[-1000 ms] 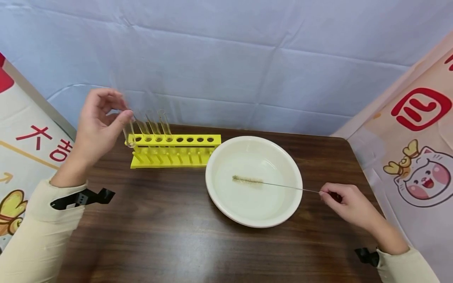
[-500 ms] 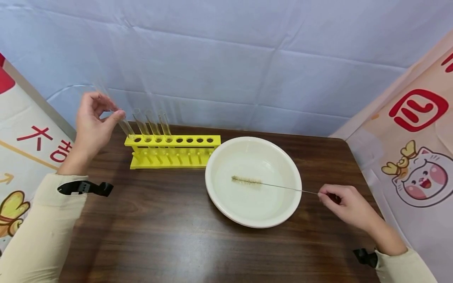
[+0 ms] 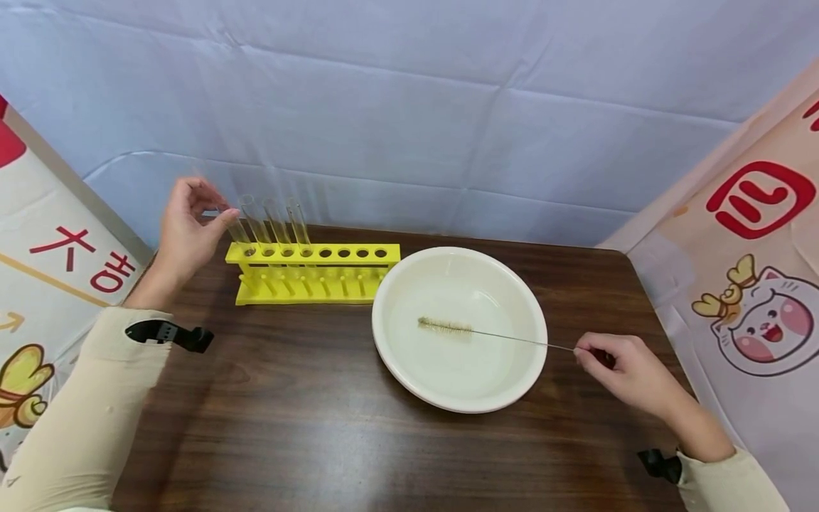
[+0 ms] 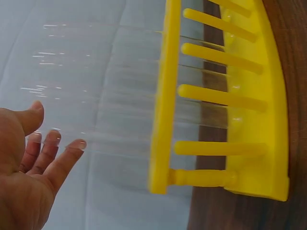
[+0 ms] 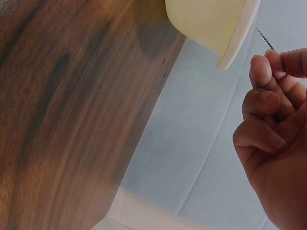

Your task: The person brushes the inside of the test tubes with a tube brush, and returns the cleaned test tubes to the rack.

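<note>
In the left wrist view my left hand (image 3: 192, 227) has its thumb apart from its extended fingers, the fingertips (image 4: 76, 143) lying against or just behind a clear test tube (image 4: 115, 143). That tube stands in the left end hole of the yellow test tube rack (image 3: 333, 299); its lower end is hard to see. Several more test tubes (image 3: 276, 222) stand beside it. My right hand (image 3: 630, 366) pinches the thin wire handle of a test tube brush (image 3: 448, 327) between thumb and forefinger. The brush's bristles lie inside a white basin (image 3: 537, 306).
Dark wooden table (image 3: 288, 427) under everything. The basin stands right of the rack, close to its right end. Several rack holes (image 3: 343, 253) on the right hold no tube. A pale cloth (image 3: 409, 128) hangs behind the table, with printed panels (image 3: 755, 284) at both sides.
The left hand has tilted the held test tube over the rack, lowered it into the left end hole and loosened its fingers. The right hand and brush have stayed almost still.
</note>
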A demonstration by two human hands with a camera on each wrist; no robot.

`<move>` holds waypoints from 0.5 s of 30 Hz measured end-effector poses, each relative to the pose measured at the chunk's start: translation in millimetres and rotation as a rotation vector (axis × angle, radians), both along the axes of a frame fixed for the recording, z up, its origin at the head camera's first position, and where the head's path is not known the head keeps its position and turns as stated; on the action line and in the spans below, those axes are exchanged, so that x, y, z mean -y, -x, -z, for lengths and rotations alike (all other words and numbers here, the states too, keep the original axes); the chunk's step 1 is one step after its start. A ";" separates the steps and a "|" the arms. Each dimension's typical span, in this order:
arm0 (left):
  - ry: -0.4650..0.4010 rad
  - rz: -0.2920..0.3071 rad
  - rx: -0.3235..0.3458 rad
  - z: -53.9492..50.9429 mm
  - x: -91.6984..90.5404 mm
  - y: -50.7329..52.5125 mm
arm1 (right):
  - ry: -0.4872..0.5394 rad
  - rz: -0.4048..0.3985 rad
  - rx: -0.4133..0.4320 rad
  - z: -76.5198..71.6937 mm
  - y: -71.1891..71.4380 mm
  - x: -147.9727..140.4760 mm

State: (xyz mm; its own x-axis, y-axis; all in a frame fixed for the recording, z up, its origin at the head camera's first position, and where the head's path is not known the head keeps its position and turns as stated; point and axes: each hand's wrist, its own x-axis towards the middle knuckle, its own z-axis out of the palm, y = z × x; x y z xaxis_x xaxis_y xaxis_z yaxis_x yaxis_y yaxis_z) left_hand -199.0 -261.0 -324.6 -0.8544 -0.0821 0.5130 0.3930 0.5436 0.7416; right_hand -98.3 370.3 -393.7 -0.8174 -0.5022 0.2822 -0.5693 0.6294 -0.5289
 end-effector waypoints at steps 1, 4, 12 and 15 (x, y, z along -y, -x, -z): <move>0.001 0.007 -0.002 1.5 -0.1 0.6 | 0.000 -0.001 -0.002 0.2 0.2 0.0; -0.004 0.012 0.009 6.7 -0.1 1.0 | 0.003 -0.004 -0.004 0.9 0.4 0.5; 0.044 -0.020 0.091 24.8 3.5 0.8 | -0.002 -0.001 -0.004 1.5 -0.4 1.8; 0.050 -0.020 0.114 30.3 2.9 -0.7 | 0.001 -0.002 0.004 1.4 -0.6 2.3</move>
